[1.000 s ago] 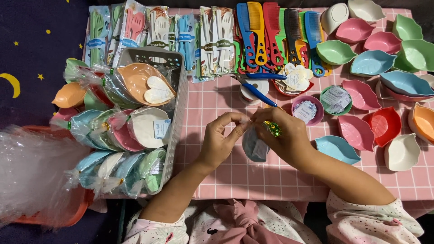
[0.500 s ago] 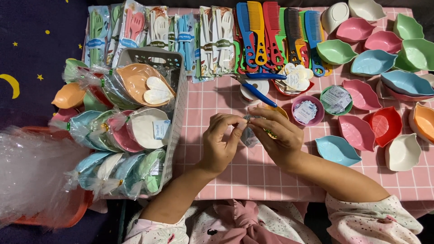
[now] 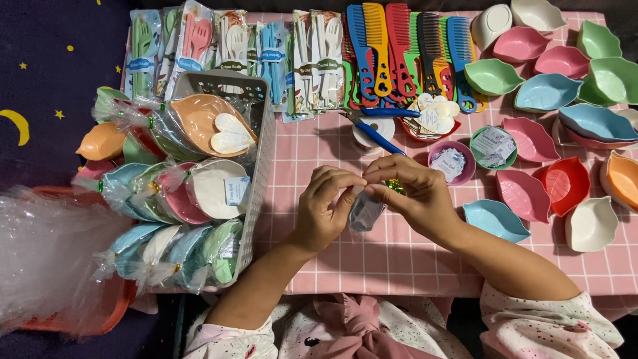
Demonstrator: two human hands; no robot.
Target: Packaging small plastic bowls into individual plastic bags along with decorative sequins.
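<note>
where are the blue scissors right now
In the head view, the blue scissors lie on the pink checked tablecloth just above both hands, below the row of combs.

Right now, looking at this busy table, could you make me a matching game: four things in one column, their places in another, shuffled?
Things:
1. combs
2. white basket
3. scissors
4. small wrapped packet

Places:
A. between the left hand and the right hand
B. left side of the table, full of wrapped bowls
C. far edge, in a colourful row
D. just beyond the hands, blue handles

Pairs: 1-C, 2-B, 3-D, 4-A
</note>
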